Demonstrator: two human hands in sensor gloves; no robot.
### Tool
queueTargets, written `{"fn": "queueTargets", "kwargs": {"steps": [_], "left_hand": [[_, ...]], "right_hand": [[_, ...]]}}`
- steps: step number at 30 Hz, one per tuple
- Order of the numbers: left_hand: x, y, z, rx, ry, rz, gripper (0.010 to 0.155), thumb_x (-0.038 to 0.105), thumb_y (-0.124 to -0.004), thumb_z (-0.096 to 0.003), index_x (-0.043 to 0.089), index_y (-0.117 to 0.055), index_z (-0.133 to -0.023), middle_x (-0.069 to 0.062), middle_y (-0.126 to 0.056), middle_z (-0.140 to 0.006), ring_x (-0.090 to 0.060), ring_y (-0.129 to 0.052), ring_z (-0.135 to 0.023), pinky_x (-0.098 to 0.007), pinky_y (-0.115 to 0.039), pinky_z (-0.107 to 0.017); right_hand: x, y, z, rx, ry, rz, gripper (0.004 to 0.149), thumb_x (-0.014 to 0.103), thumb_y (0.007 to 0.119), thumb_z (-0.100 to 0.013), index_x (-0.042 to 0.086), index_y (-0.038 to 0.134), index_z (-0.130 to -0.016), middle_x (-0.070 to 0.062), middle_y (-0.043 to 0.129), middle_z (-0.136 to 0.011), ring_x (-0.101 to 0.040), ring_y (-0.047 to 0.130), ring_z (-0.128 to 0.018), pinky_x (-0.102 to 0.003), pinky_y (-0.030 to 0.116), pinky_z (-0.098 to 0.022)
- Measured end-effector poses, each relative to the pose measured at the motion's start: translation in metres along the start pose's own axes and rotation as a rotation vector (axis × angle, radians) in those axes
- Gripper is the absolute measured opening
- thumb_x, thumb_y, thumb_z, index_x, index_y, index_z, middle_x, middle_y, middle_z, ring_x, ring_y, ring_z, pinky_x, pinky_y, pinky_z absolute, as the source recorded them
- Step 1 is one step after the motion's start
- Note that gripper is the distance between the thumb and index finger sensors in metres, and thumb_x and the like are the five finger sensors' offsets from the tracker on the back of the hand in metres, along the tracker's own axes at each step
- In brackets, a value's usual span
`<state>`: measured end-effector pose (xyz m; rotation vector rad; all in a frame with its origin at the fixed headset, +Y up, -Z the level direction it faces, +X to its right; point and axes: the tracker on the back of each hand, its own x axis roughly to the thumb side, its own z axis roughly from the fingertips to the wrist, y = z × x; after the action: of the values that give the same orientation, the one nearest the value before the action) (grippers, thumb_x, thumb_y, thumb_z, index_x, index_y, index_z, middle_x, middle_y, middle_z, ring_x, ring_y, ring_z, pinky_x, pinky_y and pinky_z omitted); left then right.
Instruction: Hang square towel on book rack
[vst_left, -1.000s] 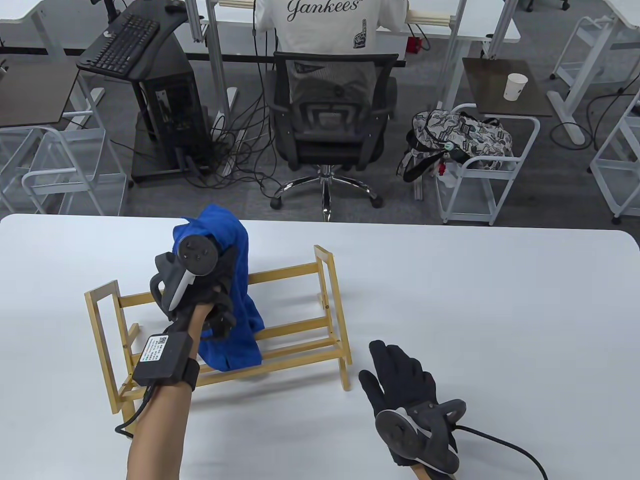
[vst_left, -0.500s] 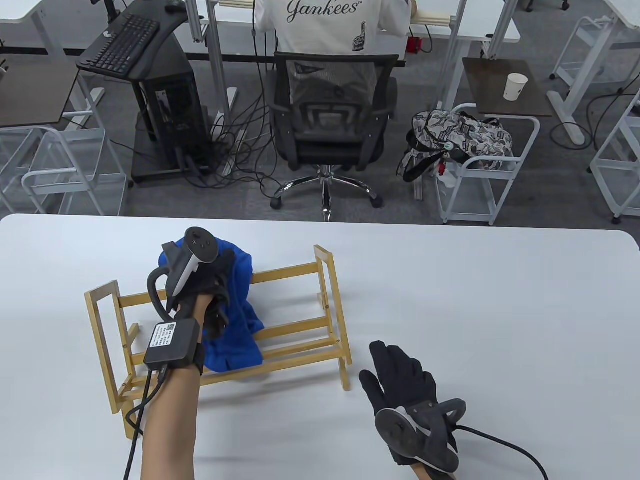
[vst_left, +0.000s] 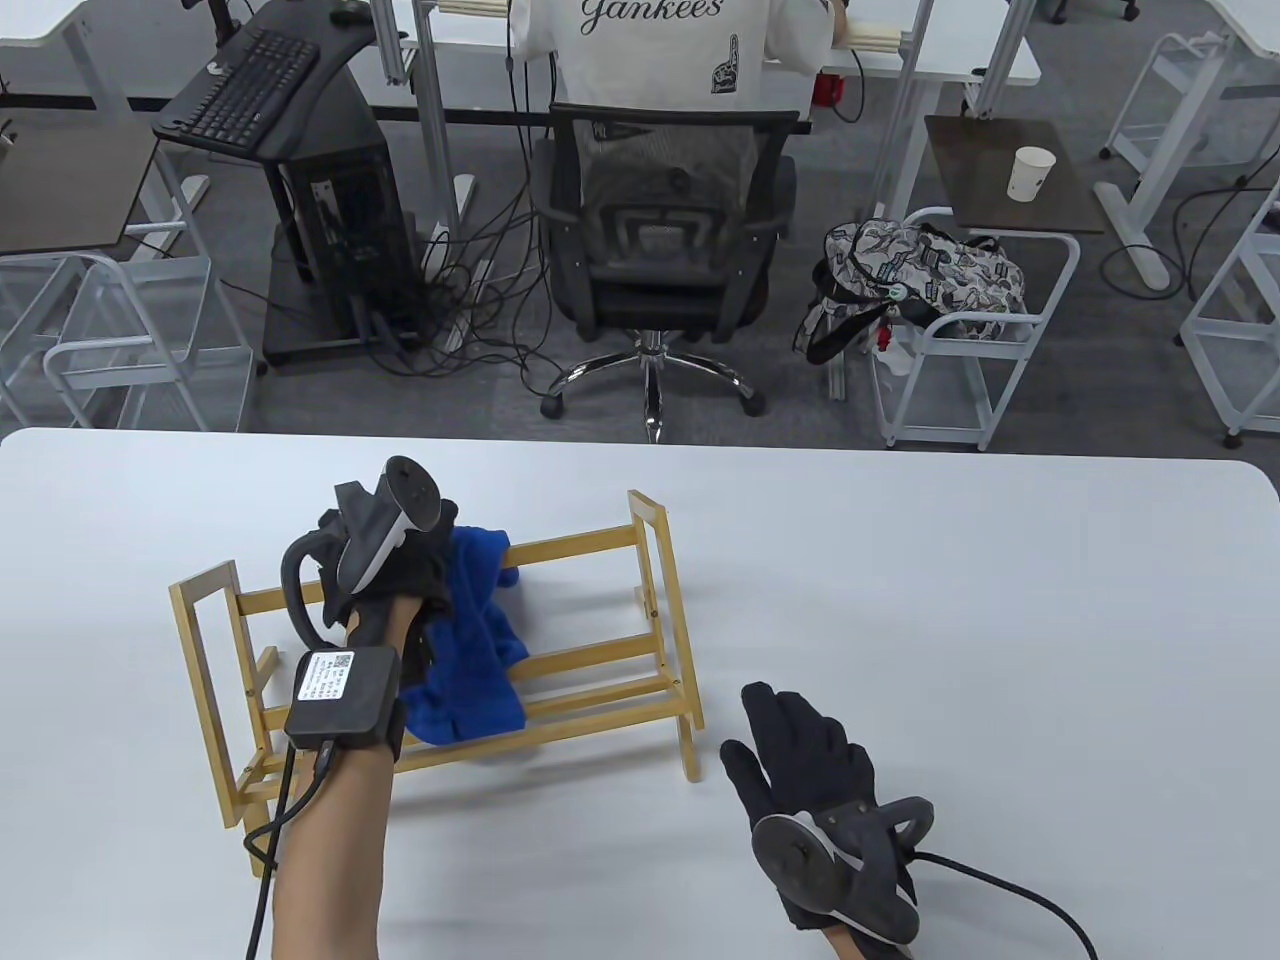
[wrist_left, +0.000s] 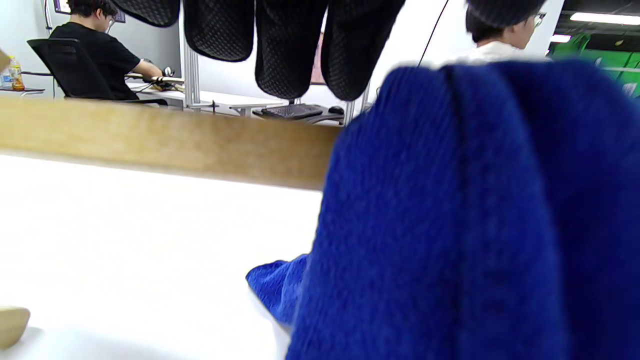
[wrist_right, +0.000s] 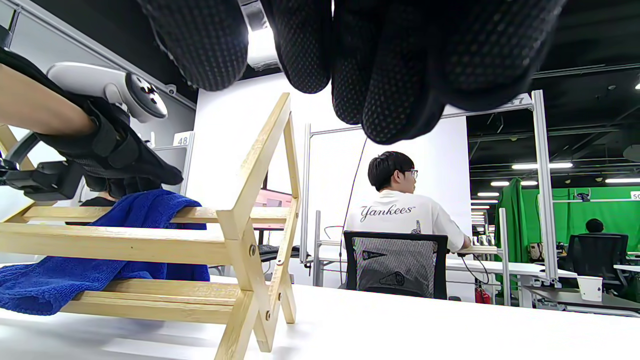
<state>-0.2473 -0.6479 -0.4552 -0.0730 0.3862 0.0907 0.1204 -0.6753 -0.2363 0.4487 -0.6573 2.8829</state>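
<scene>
A blue square towel (vst_left: 470, 650) hangs over the top rail of the wooden book rack (vst_left: 600, 545) and trails down onto its lower slats. My left hand (vst_left: 425, 575) sits on the towel at the top rail. In the left wrist view its fingers (wrist_left: 285, 45) hang straight and free above the rail (wrist_left: 150, 140), beside the towel (wrist_left: 450, 225). The right wrist view shows that hand (wrist_right: 120, 150) resting on the towel (wrist_right: 75, 280). My right hand (vst_left: 800, 750) lies flat on the table, fingers spread, just right of the rack's near right leg.
The rack stands on the left half of the white table (vst_left: 950, 600). A cable (vst_left: 1010, 890) trails from my right hand toward the bottom right. Beyond the table's far edge are an office chair (vst_left: 660, 230) and carts.
My left hand has come down from above the rack to the top rail, and the towel has dropped with it and now lies across the rail. My right hand has not moved.
</scene>
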Motion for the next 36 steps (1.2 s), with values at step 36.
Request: {"fn": "queueTargets", "kwargs": {"steps": [36], "left_hand": [[0.005, -0.001, 0.191, 0.322, -0.400, 0.034, 0.070, 0.069, -0.056, -0.0555, 0.027, -0.059, -0.112, -0.015, -0.060, -0.119, -0.047, -0.051, -0.107, -0.064, -0.048, -0.073]], "right_hand": [[-0.005, 0.002, 0.001, -0.072, 0.009, -0.008, 0.055, 0.039, 0.073, -0.063, 0.003, 0.066, -0.104, -0.026, 0.080, -0.093, -0.041, 0.089, -0.069, -0.051, 0.081, -0.044]]}}
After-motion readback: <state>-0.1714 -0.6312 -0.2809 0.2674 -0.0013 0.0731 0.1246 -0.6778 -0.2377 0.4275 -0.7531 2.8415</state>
